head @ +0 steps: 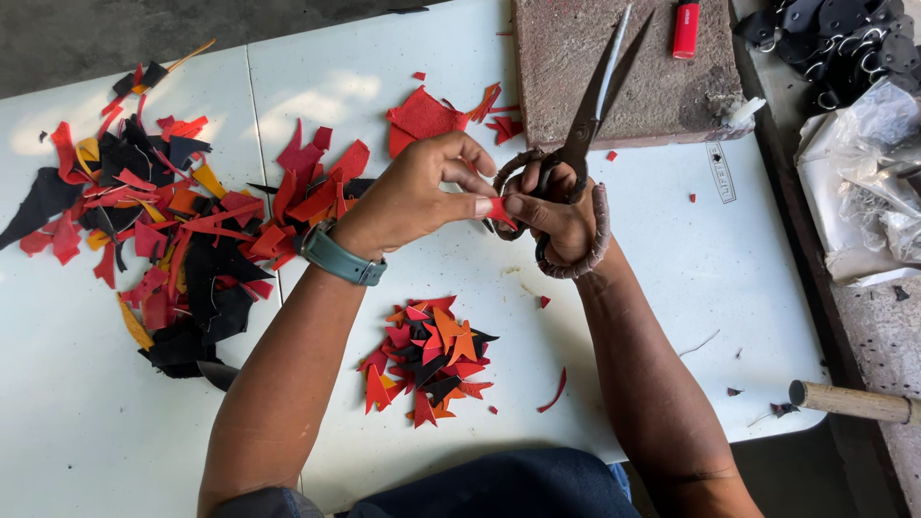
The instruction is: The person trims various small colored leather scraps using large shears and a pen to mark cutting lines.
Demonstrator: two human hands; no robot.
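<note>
My right hand (558, 216) grips large black scissors (593, 101) by their wrapped handles, blades slightly apart and pointing away from me over a brown board. My left hand (422, 192), with a teal watch on the wrist, pinches a small red scrap (499, 211) between thumb and fingers; the right thumb touches the same scrap. Below the hands lies a small heap of cut red, orange and black pieces (429, 357) on the white table (672, 249).
A big pile of red, black and yellow offcuts (163, 221) covers the table's left part. A brown board (662, 77) with a red lighter (686, 27) lies at the back. Black straps with rings and plastic bags (863, 144) sit right; a wooden handle (854, 401) pokes in.
</note>
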